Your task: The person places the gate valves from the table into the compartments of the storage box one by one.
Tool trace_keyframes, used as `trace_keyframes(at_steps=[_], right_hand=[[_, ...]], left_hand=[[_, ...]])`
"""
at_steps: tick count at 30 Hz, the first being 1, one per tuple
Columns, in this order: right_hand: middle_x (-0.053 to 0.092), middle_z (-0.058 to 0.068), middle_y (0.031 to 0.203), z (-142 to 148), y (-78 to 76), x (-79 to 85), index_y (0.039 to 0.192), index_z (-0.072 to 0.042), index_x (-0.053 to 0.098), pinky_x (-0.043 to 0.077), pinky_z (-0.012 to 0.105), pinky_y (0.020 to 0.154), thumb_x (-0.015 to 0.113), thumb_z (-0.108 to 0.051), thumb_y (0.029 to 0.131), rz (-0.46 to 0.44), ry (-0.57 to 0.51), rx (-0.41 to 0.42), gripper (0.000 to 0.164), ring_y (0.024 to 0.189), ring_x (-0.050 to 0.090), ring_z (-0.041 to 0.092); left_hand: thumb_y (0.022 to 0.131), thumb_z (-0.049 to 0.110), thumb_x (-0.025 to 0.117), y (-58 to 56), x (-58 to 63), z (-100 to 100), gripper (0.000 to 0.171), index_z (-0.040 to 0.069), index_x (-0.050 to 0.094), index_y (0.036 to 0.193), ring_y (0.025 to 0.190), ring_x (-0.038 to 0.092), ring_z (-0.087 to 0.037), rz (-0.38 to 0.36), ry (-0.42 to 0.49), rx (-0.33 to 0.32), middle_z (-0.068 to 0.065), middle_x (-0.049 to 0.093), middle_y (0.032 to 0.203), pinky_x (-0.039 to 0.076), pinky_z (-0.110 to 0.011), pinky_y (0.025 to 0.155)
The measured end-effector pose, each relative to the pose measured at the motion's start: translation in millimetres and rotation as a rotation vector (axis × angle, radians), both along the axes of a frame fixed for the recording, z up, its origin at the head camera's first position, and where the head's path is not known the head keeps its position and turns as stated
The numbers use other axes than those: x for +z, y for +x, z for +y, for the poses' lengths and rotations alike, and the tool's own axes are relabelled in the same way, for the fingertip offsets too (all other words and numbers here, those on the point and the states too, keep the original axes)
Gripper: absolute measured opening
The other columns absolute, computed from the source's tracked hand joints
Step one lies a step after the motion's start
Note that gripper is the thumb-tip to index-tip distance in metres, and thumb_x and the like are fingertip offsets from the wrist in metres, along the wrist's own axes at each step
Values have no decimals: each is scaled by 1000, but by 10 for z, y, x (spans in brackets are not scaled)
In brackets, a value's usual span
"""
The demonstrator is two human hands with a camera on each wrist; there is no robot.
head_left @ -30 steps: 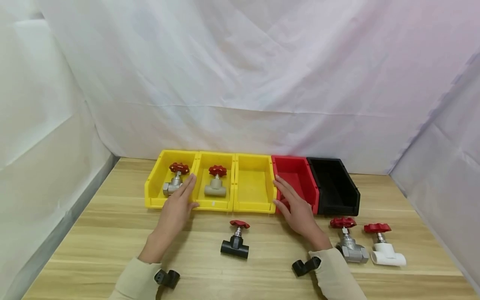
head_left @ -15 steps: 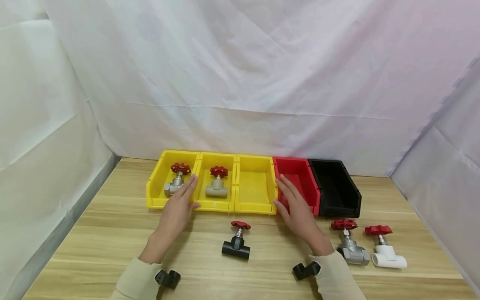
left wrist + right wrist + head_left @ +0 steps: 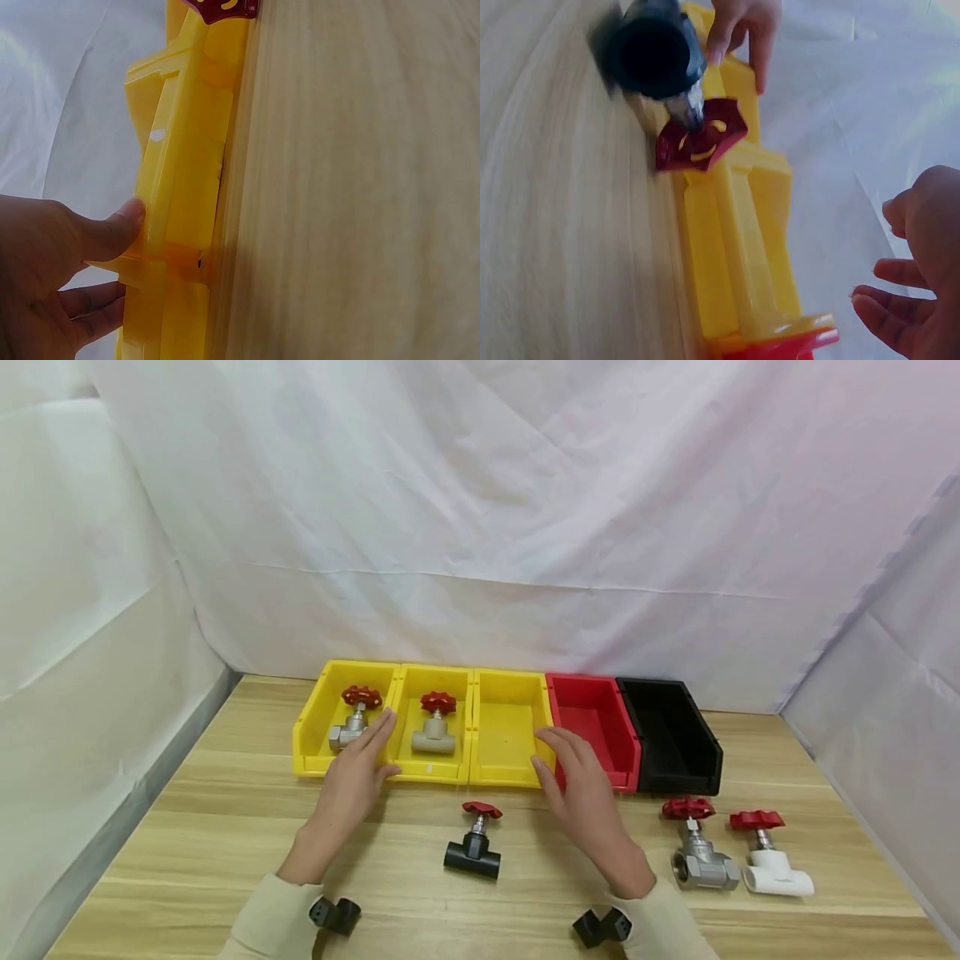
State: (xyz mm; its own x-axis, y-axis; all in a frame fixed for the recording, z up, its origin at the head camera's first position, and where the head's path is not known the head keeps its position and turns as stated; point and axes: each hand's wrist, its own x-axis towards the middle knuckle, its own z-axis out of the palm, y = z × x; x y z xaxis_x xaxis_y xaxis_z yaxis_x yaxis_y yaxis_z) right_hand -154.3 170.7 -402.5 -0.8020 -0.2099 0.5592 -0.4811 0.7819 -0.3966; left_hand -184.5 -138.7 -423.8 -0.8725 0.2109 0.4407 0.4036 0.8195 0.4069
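My left hand (image 3: 355, 785) rests at the front of the two leftmost yellow bins. Its straight fingers lie along their shared wall, and the thumb (image 3: 126, 225) touches the front rim. In the first yellow bin (image 3: 307, 739) stands a metal valve (image 3: 351, 727) with a red handwheel, partly behind the fingers. A beige valve (image 3: 432, 735) sits in the second yellow bin (image 3: 420, 772). My right hand (image 3: 585, 797), fingers loosely bent and holding nothing, is over the front of the third yellow bin (image 3: 506, 727) and the red bin (image 3: 588, 718). Between the hands lies a black tee-shaped valve (image 3: 472, 853) with a red handwheel.
A black bin (image 3: 667, 735) ends the row at the right. On the table (image 3: 405, 910) to the right lie a metal valve (image 3: 703, 860) and a white valve (image 3: 776, 870), both with red handwheels. White cloth (image 3: 480, 527) hangs behind the bins.
My right hand has come off the wall between the third yellow bin and the red bin, moving slightly left and toward me. The left hand stays in place.
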Motion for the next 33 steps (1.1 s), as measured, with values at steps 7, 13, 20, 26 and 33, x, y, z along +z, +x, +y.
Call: trace_keyframes(at_steps=[7,13,20,26,33], right_hand=[[58,-2,120,-84,98,-4,129,-18,57,56,27,73,72,-15,87,-37,-70,137,44,93,60,18],[60,-3,115,-125,160,-52,128,-16,58,56,27,73,70,-17,89,-29,-59,229,40,90,59,12],[63,-2,106,-189,248,-82,127,-12,59,55,22,67,71,-9,87,-17,-41,313,42,81,59,6],[65,2,103,-216,320,-126,127,-13,59,54,21,64,71,-10,87,-75,-11,362,42,75,57,4],[64,-1,110,-266,374,-138,128,-14,59,54,20,65,69,-16,89,-114,5,399,41,77,59,5]], left_hand=[[77,9,79,-6,11,5,74,3,45,142,104,59,-40,2,13,-9,-10,41,147,55,-43,76],[77,9,79,-7,23,10,74,3,44,142,108,57,-40,-8,12,-8,-10,40,147,54,-44,78],[77,9,79,-1,2,2,74,3,44,142,109,56,-41,-13,13,-3,-10,40,148,53,-46,81],[77,8,79,-3,-8,0,75,3,44,142,107,57,-41,-2,19,-7,-11,40,147,53,-46,82],[76,7,79,-1,-2,3,74,3,45,142,107,57,-41,3,25,-7,-11,40,147,54,-46,80]])
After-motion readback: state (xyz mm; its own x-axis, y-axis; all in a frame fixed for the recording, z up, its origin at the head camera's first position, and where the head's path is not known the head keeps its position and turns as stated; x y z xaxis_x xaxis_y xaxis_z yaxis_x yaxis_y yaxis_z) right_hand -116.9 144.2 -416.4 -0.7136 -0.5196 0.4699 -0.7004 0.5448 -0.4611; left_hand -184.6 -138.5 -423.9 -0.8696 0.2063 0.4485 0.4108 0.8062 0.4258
